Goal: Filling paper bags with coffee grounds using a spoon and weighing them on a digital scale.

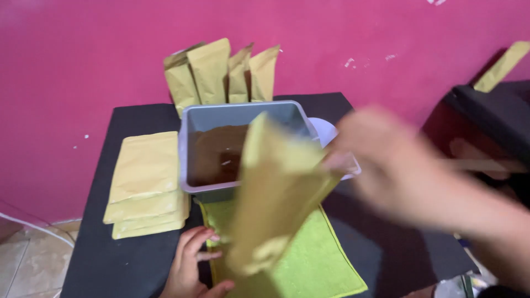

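Head view: one black tabletop (138,259) against a pink wall (83,55) carries one grey tub (190,124) of brown powder, one green cloth (320,259), four upright pouches (221,72), one flat pouch stack (146,185). Left hand (190,265), fingers spread, steadies the held pouch (276,193); blurred right hand (386,160) pinches its top; grip detail unclear.
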